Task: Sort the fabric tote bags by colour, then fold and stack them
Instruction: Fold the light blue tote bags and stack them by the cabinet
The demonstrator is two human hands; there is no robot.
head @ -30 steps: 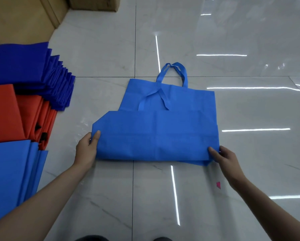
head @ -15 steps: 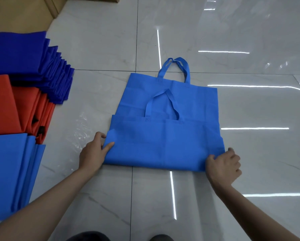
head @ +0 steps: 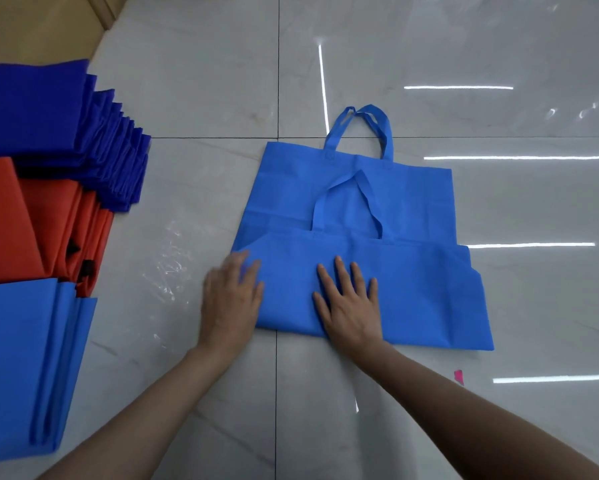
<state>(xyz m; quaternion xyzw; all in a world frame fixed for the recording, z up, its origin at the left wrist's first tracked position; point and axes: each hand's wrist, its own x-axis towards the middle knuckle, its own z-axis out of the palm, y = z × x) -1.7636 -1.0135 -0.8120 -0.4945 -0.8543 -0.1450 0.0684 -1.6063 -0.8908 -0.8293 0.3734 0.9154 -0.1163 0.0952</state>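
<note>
A light blue tote bag [head: 412, 282] lies flat on the floor, its near half folded up over itself, handles pointing away. My left hand [head: 232, 296] lies flat on the folded bag's left edge, blurred. My right hand [head: 348, 299] presses flat on the folded layer, fingers spread, left of its middle. At the left edge lie three stacks of folded bags: dark blue [head: 48, 116] farthest, orange [head: 31, 220] in the middle, light blue [head: 24, 358] nearest.
The floor [head: 204, 81] is glossy pale marble tile with bright light reflections. A crumpled clear plastic sheet [head: 173, 258] lies between the stacks and the bag. A small pink scrap [head: 459, 375] sits right of my right forearm. A wooden surface [head: 31, 22] fills the far left corner.
Both hands let go of the bag's near corners. The right hand moved left onto the folded layer and both now lie flat on the fabric. The view shifted slightly.
</note>
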